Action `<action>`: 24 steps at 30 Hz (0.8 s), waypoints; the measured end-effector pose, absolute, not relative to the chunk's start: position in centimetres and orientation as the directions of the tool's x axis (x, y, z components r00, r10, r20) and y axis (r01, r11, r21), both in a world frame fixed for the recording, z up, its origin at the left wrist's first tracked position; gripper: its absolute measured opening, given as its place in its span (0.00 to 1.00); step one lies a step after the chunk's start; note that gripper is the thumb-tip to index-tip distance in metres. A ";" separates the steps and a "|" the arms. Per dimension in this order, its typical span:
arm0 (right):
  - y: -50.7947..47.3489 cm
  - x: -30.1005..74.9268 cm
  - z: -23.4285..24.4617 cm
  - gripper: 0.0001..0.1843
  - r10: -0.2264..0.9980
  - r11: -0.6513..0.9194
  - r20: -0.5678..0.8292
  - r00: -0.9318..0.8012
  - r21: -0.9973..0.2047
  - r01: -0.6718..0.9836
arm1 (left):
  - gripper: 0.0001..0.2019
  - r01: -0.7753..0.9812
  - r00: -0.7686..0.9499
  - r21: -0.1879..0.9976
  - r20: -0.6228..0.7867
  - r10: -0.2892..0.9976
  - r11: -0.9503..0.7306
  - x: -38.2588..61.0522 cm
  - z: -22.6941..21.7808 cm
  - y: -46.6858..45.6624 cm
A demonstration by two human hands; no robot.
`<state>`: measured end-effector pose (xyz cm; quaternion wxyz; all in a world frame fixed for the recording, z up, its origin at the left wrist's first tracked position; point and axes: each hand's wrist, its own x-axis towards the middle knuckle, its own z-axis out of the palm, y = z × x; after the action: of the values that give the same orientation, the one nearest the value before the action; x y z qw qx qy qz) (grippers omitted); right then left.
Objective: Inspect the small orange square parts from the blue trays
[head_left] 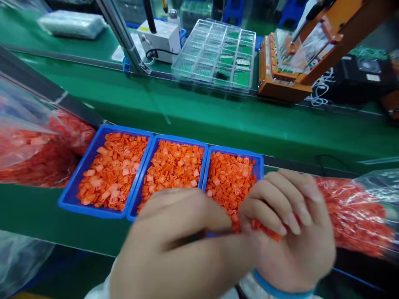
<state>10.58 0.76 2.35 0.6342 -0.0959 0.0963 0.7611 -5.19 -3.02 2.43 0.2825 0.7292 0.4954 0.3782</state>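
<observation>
My right hand (pixel 289 232) is turned palm up with its fingers curled over several small orange plastic pieces (pixel 266 229). My left hand (pixel 183 249), partly blurred, reaches across to it with thumb and forefinger brought together at the right palm. Whatever lies between those fingertips is hidden. Behind the hands, three blue trays stand side by side: a left tray (pixel 93 211), a middle tray (pixel 181 140) and a right tray (pixel 259 165). All three hold many loose orange plastic pieces. My hands cover the near parts of the middle and right trays.
Clear bags of orange-red pieces lie at the left (pixel 34 158) and right (pixel 355 211). Across the green bench (pixel 193 108) stand a white box (pixel 162 39), a clear compartment case (pixel 215 54) and an orange press fixture (pixel 280 79). A metal post (pixel 121 33) rises at the back.
</observation>
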 end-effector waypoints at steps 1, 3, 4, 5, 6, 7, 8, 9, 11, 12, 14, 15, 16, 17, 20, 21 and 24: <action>1.1 10.4 2.2 0.16 0.935 -0.193 -0.296 -0.195 0.038 -0.980 | 0.09 0.529 0.295 0.749 0.277 0.914 -0.398 -4.9 2.6 -2.3; 1.6 10.2 2.0 0.17 0.918 -0.216 -0.328 -0.222 0.053 -0.975 | 0.09 0.557 0.424 0.672 0.274 0.863 -0.488 -4.7 2.9 -1.0; 1.8 10.1 1.9 0.17 0.913 -0.216 -0.343 -0.222 0.055 -0.975 | 0.08 0.562 0.469 0.643 0.270 0.841 -0.520 -4.8 3.0 -0.6; 2.0 10.0 1.9 0.18 0.911 -0.206 -0.353 -0.212 0.055 -0.977 | 0.07 0.563 0.490 0.629 0.268 0.829 -0.536 -4.9 3.0 -0.3; 2.1 10.0 1.9 0.18 0.910 -0.196 -0.362 -0.204 0.059 -0.979 | 0.06 0.560 0.488 0.635 0.266 0.831 -0.532 -5.1 2.9 -0.1; 2.2 9.9 1.9 0.19 0.907 -0.191 -0.371 -0.202 0.068 -0.979 | 0.05 0.552 0.487 0.646 0.263 0.833 -0.527 -5.3 2.8 0.0; 2.2 9.9 1.9 0.19 0.902 -0.193 -0.378 -0.209 0.081 -0.978 | 0.06 0.544 0.491 0.657 0.255 0.833 -0.522 -5.4 2.6 0.1; 2.3 9.9 1.9 0.19 0.897 -0.198 -0.382 -0.220 0.096 -0.976 | 0.06 0.536 0.495 0.669 0.246 0.833 -0.516 -5.5 2.5 0.1; 2.3 9.8 1.8 0.20 0.890 -0.200 -0.391 -0.233 0.124 -0.972 | 0.06 0.539 0.484 0.683 0.228 0.845 -0.493 -5.5 2.2 0.1; 2.3 9.8 1.7 0.19 0.889 -0.194 -0.395 -0.232 0.134 -0.972 | 0.07 0.547 0.474 0.684 0.223 0.852 -0.484 -5.5 2.1 0.1; 2.2 9.8 1.7 0.18 0.888 -0.183 -0.400 -0.227 0.146 -0.972 | 0.07 0.562 0.447 0.682 0.224 0.866 -0.467 -5.3 2.0 0.1; 2.2 9.7 1.7 0.18 0.887 -0.179 -0.404 -0.225 0.148 -0.973 | 0.07 0.565 0.434 0.682 0.232 0.870 -0.464 -5.2 1.9 0.1; 2.1 9.7 1.8 0.17 0.884 -0.179 -0.408 -0.226 0.150 -0.972 | 0.07 0.566 0.421 0.682 0.243 0.874 -0.463 -5.1 1.9 0.1; 2.1 9.7 1.8 0.16 0.881 -0.182 -0.414 -0.229 0.151 -0.972 | 0.07 0.570 0.411 0.679 0.252 0.876 -0.463 -5.1 1.9 0.2; 2.0 9.6 1.9 0.16 0.871 -0.212 -0.418 -0.259 0.156 -0.965 | 0.05 0.579 0.398 0.655 0.294 0.869 -0.486 -4.9 2.0 0.2; 1.9 9.6 1.9 0.16 0.869 -0.228 -0.413 -0.274 0.157 -0.961 | 0.05 0.574 0.380 0.654 0.321 0.868 -0.493 -4.9 2.1 0.2; 1.9 9.7 1.6 0.18 0.876 -0.263 -0.379 -0.297 0.141 -0.954 | 0.06 0.506 0.278 0.696 0.427 0.860 -0.509 -4.9 2.5 0.0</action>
<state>9.72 1.85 1.58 0.5819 -0.1127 0.1732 0.7865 -4.93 0.03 2.45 0.2190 0.7687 0.4443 0.4045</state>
